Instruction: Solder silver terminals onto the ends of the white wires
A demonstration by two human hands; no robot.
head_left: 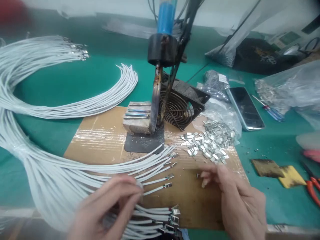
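Observation:
White cables (100, 166) fan out across the brown cardboard (197, 200), several with small metal connectors (168, 185) on their ends. Over these cables, at the lower centre, my left hand (112, 203) has its fingers closed in a pinch; what lies between the fingertips is hidden. To the right, above the cardboard, my right hand (232, 196) has thumb and fingers bent together, with a tiny dark piece at the fingertips, too small to name. A pile of loose metal connectors (210, 141) lies just beyond my right hand.
A soldering iron (155, 100) hangs upright over a metal block (137, 118), beside a black fan (180, 103). More cable bundles (100, 111) curve at left. Right side: phone (247, 108), screwdriver (270, 109), sponges (267, 167), red-handled pliers (312, 190) and plastic bags (292, 85).

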